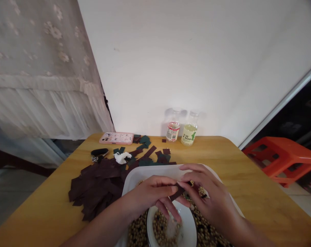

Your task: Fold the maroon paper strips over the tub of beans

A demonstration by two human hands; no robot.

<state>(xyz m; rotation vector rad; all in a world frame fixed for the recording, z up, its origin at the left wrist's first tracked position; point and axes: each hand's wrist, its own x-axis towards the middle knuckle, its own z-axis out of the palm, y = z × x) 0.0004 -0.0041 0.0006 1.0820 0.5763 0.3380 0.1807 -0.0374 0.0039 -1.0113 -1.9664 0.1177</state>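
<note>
Over a white tray (132,172), my left hand (157,192) pinches a dark brown strip (177,193) between thumb and fingers. My right hand (208,188) meets it at the strip's upper end, thumb and index finger pressed together there, the other fingers loosely bent. I cannot tell whether the strip is paper or cloth. Below my hands a white bowl (193,219) stands in the tray, with small tan bead-like pieces (159,230) inside. Many more of these round pieces (204,226), some dark, fill the tray around the bowl.
A heap of dark brown strips (99,187) lies left of the tray, with green pieces (145,141) behind. Near them are a phone (116,138), black-handled clippers or keys (99,153) and crumpled tissue (122,157). Two bottles (173,130) (189,133) stand by the wall; an orange stool (291,154) is right.
</note>
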